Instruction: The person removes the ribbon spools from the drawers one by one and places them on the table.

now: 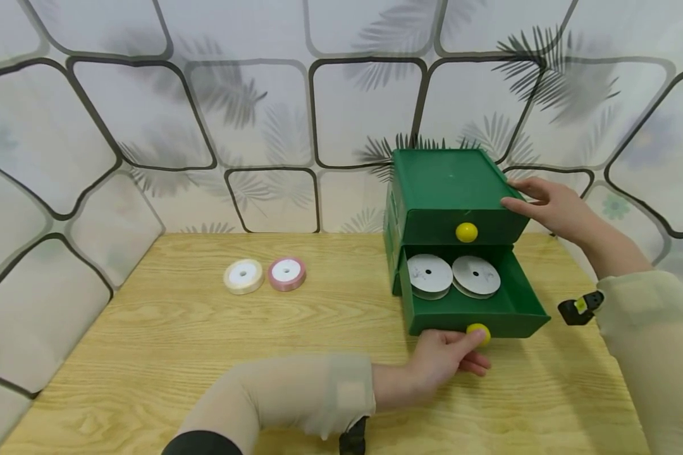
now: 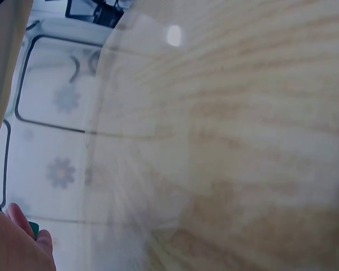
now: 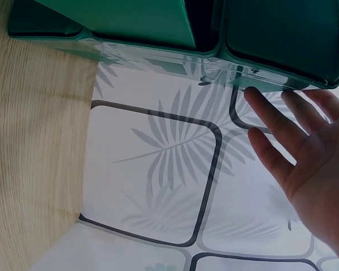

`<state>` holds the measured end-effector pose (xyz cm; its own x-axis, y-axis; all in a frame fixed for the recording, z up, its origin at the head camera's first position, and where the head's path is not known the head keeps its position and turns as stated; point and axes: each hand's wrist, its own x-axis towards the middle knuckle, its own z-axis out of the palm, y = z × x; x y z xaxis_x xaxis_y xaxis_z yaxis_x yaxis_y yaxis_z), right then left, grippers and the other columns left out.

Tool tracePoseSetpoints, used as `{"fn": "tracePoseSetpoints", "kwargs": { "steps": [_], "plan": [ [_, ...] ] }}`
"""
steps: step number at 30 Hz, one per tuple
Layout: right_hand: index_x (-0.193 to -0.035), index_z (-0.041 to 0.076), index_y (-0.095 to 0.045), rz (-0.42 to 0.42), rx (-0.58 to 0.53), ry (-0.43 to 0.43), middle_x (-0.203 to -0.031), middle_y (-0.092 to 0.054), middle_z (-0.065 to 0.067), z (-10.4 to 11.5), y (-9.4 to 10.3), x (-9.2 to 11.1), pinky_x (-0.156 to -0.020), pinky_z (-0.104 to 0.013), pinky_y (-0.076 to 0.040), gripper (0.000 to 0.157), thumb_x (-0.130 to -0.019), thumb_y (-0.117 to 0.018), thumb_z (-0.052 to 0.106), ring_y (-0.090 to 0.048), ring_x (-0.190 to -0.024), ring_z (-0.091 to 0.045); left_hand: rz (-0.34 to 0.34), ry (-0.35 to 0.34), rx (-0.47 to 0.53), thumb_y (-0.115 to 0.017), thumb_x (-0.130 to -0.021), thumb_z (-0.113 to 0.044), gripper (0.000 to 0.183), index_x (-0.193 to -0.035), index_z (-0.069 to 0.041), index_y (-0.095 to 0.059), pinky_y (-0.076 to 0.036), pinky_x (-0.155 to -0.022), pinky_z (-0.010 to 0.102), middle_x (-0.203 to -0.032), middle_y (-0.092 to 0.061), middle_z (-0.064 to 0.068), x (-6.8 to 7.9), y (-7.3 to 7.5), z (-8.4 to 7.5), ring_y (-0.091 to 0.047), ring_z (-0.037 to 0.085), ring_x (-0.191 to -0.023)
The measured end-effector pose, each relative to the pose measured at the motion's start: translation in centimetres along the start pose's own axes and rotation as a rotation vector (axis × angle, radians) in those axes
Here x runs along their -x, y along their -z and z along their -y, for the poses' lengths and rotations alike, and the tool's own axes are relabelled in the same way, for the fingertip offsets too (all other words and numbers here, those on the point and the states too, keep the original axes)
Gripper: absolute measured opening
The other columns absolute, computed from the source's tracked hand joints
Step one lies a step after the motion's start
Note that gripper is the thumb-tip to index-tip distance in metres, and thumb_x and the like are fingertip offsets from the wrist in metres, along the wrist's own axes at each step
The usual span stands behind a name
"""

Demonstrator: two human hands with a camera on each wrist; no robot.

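Note:
A green drawer cabinet (image 1: 446, 180) stands at the right of the table, and its lower drawer (image 1: 523, 303) is pulled out. Two white-faced ribbon spools (image 1: 429, 278) lie side by side in that drawer. My left hand (image 1: 441, 363) pinches the drawer's round yellow knob (image 1: 482, 330), with the thumb over it and fingers below. Up at the cabinet's top right edge, my right hand (image 1: 558, 208) steadies the side with its fingers extended. The right wrist view shows this hand (image 3: 313, 147) with spread fingers touching the cabinet wall (image 3: 282, 42).
A cream ribbon roll (image 1: 243, 277) and a pink ribbon roll (image 1: 287, 273) lie left of the cabinet on the wooden table (image 1: 165, 341). The closed upper drawer (image 1: 438, 227) has its own yellow knob. Behind the table hangs a patterned cloth (image 1: 273, 120).

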<state>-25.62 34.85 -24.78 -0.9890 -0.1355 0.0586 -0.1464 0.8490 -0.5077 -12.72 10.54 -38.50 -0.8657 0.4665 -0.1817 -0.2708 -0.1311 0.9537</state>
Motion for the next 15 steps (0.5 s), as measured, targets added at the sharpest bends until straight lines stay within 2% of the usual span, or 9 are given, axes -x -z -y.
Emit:
{"fn": "tracePoseSetpoints", "kwargs": {
  "steps": [6,15],
  "plan": [
    [-0.153,0.004,-0.025,0.005,0.0,-0.003,-0.153,-0.021,-0.031,-0.04,0.05,0.02,-0.095,-0.069,-0.031,0.073,-0.099,-0.05,0.047,-0.028,-0.131,-0.055,-0.026,0.015,0.033,-0.066,-0.094,-0.027,0.028,-0.096,0.0,-0.075,-0.054,-0.076,0.026,-0.077,-0.071,0.018,0.65,-0.47,0.5,-0.071,0.031,-0.073],
    [-0.154,0.004,-0.024,0.009,-0.009,0.001,-0.152,-0.021,-0.032,-0.17,0.02,-0.14,-0.096,-0.07,-0.029,0.073,-0.1,-0.049,0.046,-0.027,-0.131,-0.056,-0.005,0.004,0.017,-0.065,-0.095,-0.028,0.03,-0.097,0.0,-0.075,-0.054,-0.076,0.025,-0.077,-0.071,0.018,1.1,-0.43,0.68,-0.071,0.031,-0.073]
  ]
}}
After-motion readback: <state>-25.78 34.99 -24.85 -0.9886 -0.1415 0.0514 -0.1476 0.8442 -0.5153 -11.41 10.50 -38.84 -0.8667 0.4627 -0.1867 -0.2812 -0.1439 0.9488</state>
